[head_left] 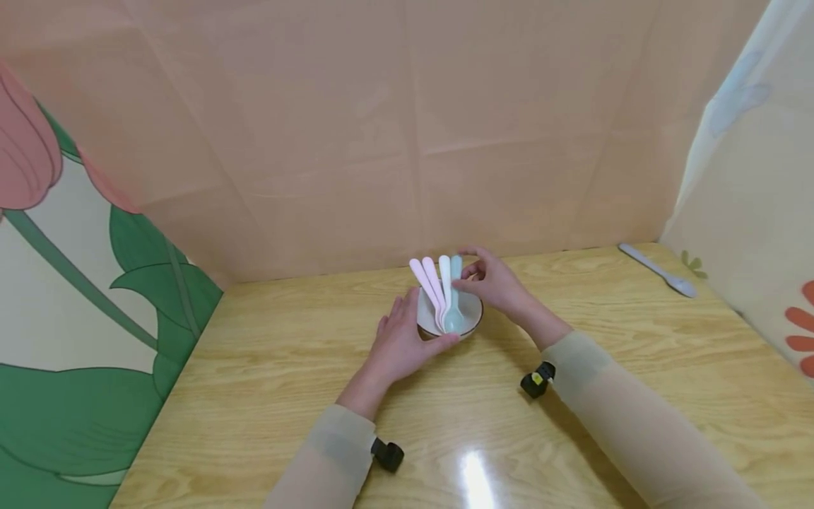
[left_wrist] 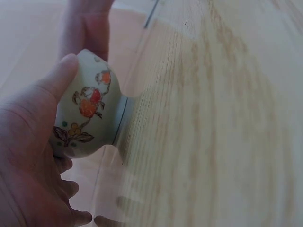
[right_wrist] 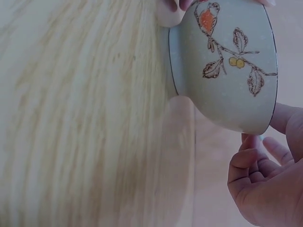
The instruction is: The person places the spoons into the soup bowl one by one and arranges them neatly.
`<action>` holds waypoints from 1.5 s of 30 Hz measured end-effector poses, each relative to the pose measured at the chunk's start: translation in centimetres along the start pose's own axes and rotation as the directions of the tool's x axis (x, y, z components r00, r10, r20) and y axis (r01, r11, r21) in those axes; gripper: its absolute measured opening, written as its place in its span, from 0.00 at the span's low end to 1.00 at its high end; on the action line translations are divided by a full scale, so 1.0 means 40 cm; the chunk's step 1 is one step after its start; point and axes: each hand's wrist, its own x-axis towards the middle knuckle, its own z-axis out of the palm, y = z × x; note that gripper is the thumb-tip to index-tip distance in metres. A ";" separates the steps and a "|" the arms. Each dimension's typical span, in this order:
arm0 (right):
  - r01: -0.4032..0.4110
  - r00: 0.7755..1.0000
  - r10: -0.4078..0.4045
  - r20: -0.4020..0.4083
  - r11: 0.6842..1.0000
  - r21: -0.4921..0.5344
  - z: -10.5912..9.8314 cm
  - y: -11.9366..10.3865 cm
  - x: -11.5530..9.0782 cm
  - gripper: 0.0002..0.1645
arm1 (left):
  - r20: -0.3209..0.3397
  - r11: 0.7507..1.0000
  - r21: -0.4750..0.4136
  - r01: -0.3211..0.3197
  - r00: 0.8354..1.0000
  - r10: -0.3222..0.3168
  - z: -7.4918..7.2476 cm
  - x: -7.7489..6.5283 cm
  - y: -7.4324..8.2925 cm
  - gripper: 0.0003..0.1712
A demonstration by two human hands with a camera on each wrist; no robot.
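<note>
A ceramic bowl [head_left: 472,311] with a dark rim stands on the wooden table, fruit and leaves painted on its outside in the left wrist view. My left hand [head_left: 400,343] holds it from the left, thumb along the near rim. Inside lean two pink spoons [head_left: 424,272], a white spoon [head_left: 444,267] and a pale blue spoon [head_left: 454,320], handles pointing up and away. At the far right rim, my right hand [head_left: 496,283] pinches the pale blue spoon's handle between thumb and fingers. The bowl hides these fingertips in the right wrist view.
A greyish spoon [head_left: 658,271] lies at the table's back right, near the side wall. Behind the wooden table [head_left: 286,382] hangs a plain pinkish cloth [head_left: 318,141]. Flower-patterned sheets border both sides.
</note>
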 end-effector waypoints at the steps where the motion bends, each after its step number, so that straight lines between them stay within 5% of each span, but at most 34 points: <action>1: -0.002 1.000 0.002 0.002 1.000 0.001 0.000 0.001 -0.001 0.44 | 0.000 1.000 0.000 0.000 1.000 0.000 0.000 0.000 0.000 0.69; 19: 0.001 1.000 -0.002 -0.014 0.999 -0.050 -0.037 0.017 -0.014 0.43 | 0.006 1.000 -0.006 0.001 1.000 -0.001 0.006 0.008 0.011 0.69; 45: -0.015 0.996 -0.010 -0.089 0.960 -0.280 -0.266 0.065 -0.094 0.51 | -0.011 1.000 -0.013 0.008 1.000 -0.009 0.010 0.012 0.015 0.68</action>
